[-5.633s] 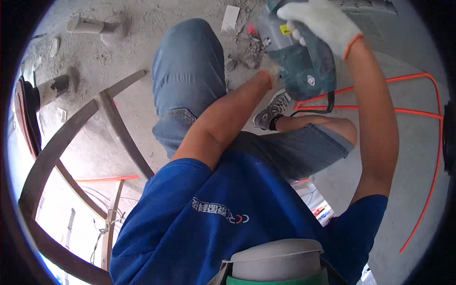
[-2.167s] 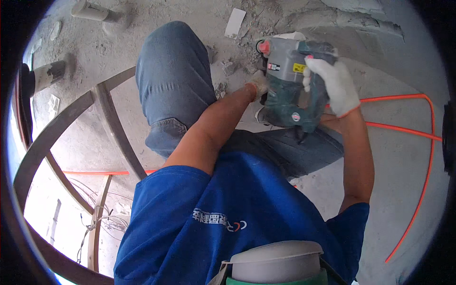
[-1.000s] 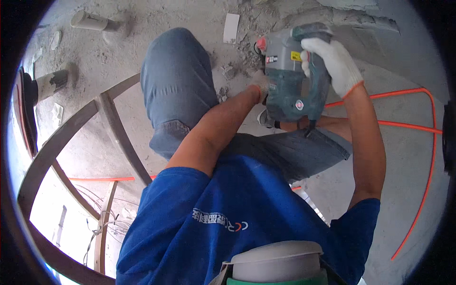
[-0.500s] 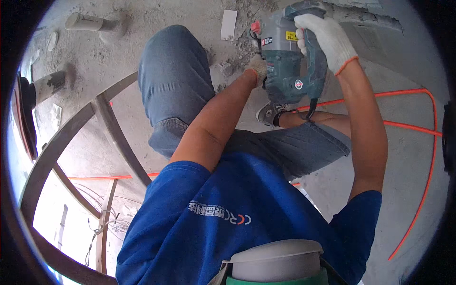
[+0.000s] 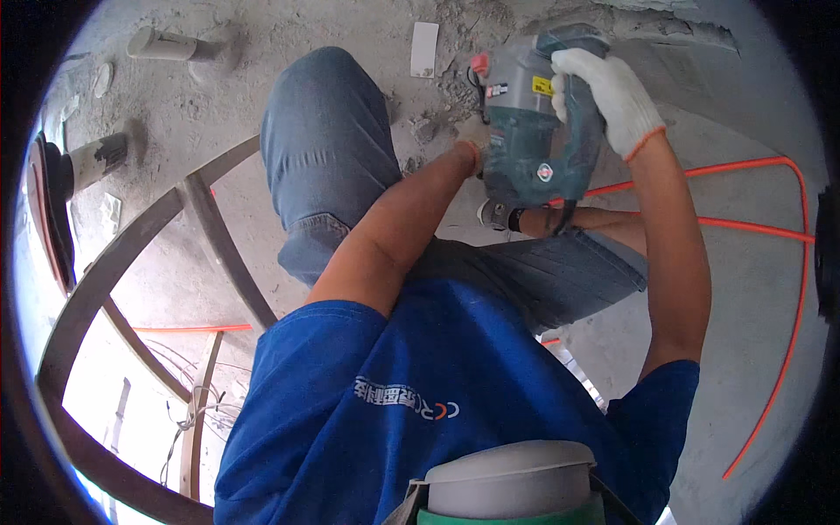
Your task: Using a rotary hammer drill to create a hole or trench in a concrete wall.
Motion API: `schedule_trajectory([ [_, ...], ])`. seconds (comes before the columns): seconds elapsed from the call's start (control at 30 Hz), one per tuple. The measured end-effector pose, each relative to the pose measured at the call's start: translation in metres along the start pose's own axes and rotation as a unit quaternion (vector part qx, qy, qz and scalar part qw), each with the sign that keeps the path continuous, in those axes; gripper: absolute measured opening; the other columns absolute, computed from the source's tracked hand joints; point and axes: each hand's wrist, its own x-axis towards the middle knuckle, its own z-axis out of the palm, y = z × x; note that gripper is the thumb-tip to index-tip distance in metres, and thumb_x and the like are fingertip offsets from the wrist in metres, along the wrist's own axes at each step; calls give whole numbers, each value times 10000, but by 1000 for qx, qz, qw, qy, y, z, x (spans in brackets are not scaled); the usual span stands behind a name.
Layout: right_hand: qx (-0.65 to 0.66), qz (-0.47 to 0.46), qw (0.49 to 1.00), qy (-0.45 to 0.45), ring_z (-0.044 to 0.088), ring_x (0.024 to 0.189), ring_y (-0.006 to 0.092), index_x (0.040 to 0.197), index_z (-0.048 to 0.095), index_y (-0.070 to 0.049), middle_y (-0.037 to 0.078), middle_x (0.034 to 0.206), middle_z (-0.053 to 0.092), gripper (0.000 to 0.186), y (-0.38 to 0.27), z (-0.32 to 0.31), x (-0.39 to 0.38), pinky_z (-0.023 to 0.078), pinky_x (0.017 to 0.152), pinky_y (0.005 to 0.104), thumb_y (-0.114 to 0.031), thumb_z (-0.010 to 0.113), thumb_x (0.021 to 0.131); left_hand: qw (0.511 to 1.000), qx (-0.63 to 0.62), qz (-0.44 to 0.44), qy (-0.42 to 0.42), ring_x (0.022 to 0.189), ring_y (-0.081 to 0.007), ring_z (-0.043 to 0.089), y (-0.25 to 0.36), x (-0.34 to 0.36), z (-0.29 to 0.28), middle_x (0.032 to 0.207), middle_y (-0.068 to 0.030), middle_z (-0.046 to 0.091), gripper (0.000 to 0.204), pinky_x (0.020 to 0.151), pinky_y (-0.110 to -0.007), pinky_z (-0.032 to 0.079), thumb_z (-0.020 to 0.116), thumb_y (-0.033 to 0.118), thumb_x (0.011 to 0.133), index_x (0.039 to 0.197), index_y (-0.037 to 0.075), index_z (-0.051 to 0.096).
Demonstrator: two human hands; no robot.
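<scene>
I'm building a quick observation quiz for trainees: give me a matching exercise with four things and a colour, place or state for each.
Things
1. Right hand
2. Power tool
3. Long thin tube
4. Flat rectangular piece

Descriptions
A. Orange, with a sharp bend at the picture's right
B. White, near loose rubble
C. Grey and dark green, with a small yellow label
D. Gloved, closed around a handle

Pairs: 1-D, 2-C, 3-A, 4-B

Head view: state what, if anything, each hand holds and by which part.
Right hand: power tool, by its green handle. Left hand: at the tool's other side, its hold too obscured to tell.
</scene>
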Motion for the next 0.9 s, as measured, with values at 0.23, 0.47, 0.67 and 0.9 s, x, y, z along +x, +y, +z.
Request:
schedule_trajectory([
  [0.23, -14, -31, 999, 22, 624, 608, 134, 906, 675, 18, 89, 736, 656, 350, -14, -9, -39, 507, 564, 253, -329, 684, 859, 985, 133, 107, 5, 952, -289, 649, -14, 22, -3, 1060, -169, 665, 317, 771, -459, 502, 700, 170, 837, 1107, 20, 630],
  [0.47, 13, -45, 998, 46, 617, 600, 129, 892, 667, 6, 75, 737, 652, 342, -13, 5, -6, 504, 557, 257, -331, 698, 848, 936, 316, 149, 40, 989, -314, 637, 18, 40, -10, 1092, -158, 646, 328, 797, -438, 517, 575, 214, 927, 1202, 36, 557],
  [0.67, -21, -29, 999, 35, 599, 553, 154, 785, 660, -13, 75, 652, 633, 297, -3, 24, 19, 483, 558, 285, -302, 661, 853, 995, 83, 53, -2, 929, -298, 631, 32, 35, -8, 1071, -118, 663, 344, 792, -406, 515, 445, 293, 971, 1192, 75, 592],
  [0.9, 31, -44, 998, -22, 596, 548, 173, 744, 650, -9, 87, 636, 635, 316, -23, 5, 57, 472, 559, 302, -301, 635, 862, 999, 8, 21, -39, 896, -280, 629, 34, 61, -9, 1063, -88, 680, 395, 799, -376, 511, 359, 344, 1006, 1186, 107, 620],
])
